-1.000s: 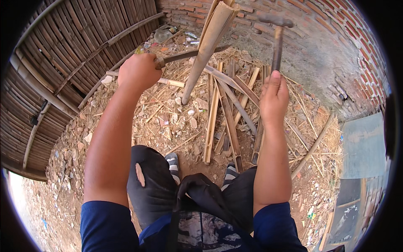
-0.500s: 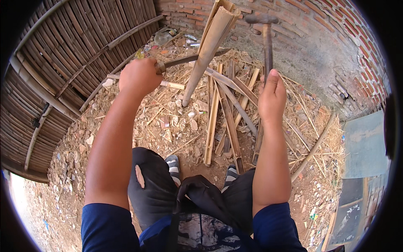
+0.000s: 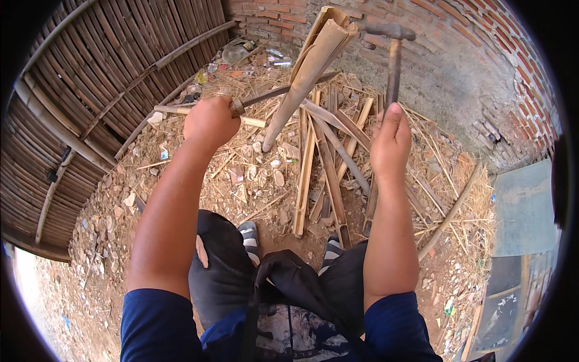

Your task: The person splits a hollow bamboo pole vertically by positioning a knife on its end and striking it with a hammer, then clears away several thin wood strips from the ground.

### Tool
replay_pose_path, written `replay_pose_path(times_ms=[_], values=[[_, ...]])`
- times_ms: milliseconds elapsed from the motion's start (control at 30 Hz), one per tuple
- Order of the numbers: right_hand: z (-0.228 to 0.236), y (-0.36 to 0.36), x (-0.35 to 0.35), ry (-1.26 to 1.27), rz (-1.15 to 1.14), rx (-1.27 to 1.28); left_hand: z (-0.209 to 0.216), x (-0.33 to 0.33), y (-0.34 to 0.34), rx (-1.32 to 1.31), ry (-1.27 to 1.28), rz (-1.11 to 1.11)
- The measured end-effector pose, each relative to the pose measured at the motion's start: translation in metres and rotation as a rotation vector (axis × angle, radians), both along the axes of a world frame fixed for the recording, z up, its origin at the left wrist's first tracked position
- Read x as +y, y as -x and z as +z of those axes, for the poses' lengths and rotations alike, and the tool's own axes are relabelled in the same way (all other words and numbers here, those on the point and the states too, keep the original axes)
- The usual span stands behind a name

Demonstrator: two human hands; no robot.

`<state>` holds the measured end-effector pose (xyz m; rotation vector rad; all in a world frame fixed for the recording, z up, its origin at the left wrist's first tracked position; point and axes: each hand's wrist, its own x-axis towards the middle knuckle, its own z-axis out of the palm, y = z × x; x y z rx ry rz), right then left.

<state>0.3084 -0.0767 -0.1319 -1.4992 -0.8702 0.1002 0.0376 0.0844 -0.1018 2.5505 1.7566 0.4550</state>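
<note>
My left hand [image 3: 211,123] is closed round the handle of a machete [image 3: 265,95]. Its long dark blade crosses a split bamboo pole [image 3: 301,81] and its tip sticks out on the far side; it seems lodged in the split. The pole leans to the right, its lower end on the ground and its split top spread apart. Raised to the right of it, my right hand [image 3: 391,142] grips a hammer [image 3: 393,69] by the handle, with the metal head up. The hammer head is close to the pole's top; whether they touch I cannot tell.
Several split bamboo strips [image 3: 332,175] lie crossed on the rubble ground before my feet. A brick wall [image 3: 422,66] stands behind, a bamboo slat wall [image 3: 120,72] at the left. A grey-green panel [image 3: 523,208] is at the right. Straw and litter lie about.
My left hand has moved a little right with the machete. The pole's top has tipped further right, and the hammer head has shifted slightly right and down.
</note>
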Motion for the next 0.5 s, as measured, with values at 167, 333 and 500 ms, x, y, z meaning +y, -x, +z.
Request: replay_pose_path(times_ms=[167,333,500], values=[[-0.009,0.002,-0.004,-0.072,-0.062,-0.170,0.004,0.000,-0.008,-0.014,-0.004,-0.005],[-0.021,-0.004,0.002,-0.101,0.077,0.041,0.008,-0.005,-0.012,-0.005,0.037,0.016],[0.002,0.004,-0.010,-0.219,0.124,0.301,0.004,-0.011,-0.005,-0.022,0.034,0.057]])
